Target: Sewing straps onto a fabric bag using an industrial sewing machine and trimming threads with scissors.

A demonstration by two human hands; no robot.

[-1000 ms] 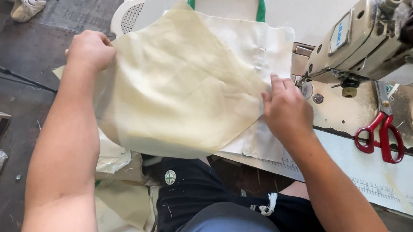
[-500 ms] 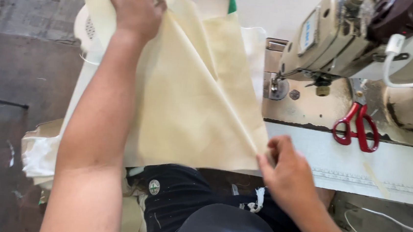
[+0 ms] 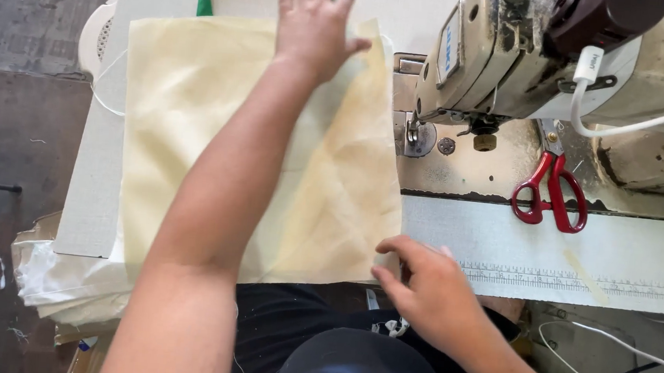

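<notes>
I see my left hand (image 3: 313,23) pressed flat, fingers slightly spread, on the far right corner of the cream fabric square (image 3: 195,120), which lies across the table (image 3: 91,191) in the centre-left of the frame. My right hand (image 3: 427,285) pinches the near right corner at the table's front edge. The fabric's right edge lies just beside the sewing machine (image 3: 516,59); the red scissors (image 3: 550,192) lie right of it.

Only one I can spot is a small label (image 3: 450,52) on the sewing machine's (image 3: 516,59) end face – upright rectangle, pale with blue print. No packages, signs or screens.
</notes>
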